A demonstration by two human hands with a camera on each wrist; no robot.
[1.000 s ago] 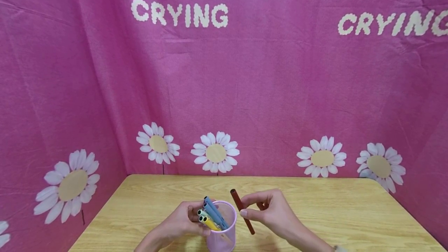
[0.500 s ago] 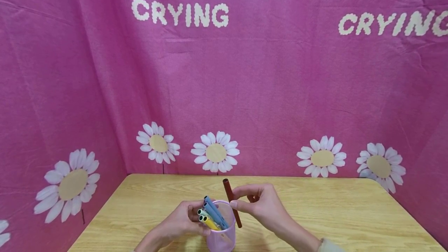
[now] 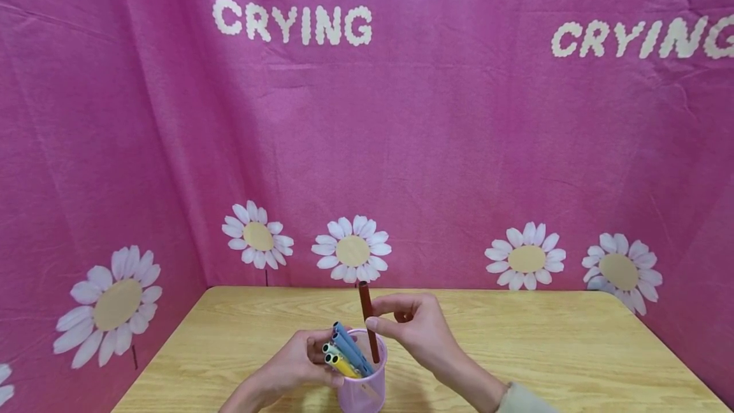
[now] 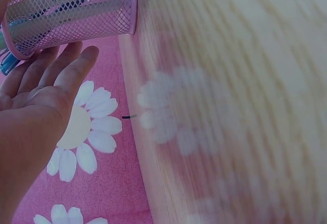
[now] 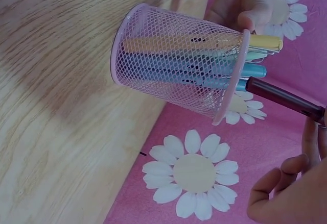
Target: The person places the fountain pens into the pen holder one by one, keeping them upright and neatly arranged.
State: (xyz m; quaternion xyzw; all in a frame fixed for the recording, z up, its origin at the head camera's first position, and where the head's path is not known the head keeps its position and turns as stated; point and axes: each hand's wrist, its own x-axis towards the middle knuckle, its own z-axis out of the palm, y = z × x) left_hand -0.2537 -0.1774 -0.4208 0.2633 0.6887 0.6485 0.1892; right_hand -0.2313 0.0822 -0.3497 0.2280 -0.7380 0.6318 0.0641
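A pink mesh pen holder (image 3: 362,395) stands upright on the table, with two blue markers (image 3: 351,348), a yellow marker (image 3: 346,368) and a pale green one leaning inside to the left. My left hand (image 3: 295,362) steadies the holder from its left side, thumb near the rim; in the left wrist view its fingers (image 4: 71,73) lie along the mesh. Between thumb and forefinger my right hand (image 3: 418,333) pinches a dark brown marker (image 3: 367,311), nearly upright. Its lower end is at the holder's mouth, beside the blue markers; in the right wrist view the brown marker (image 5: 283,99) overlaps the rim.
The light wood-grain table (image 3: 516,349) extends behind and to both sides of the holder. Pink fabric (image 3: 436,145) with printed daisies and white lettering hangs along the table's back and sides.
My right hand has moved left and slightly away from me, carrying the brown marker from beside the holder to over its mouth. The marker has become more upright. My left hand stays put.
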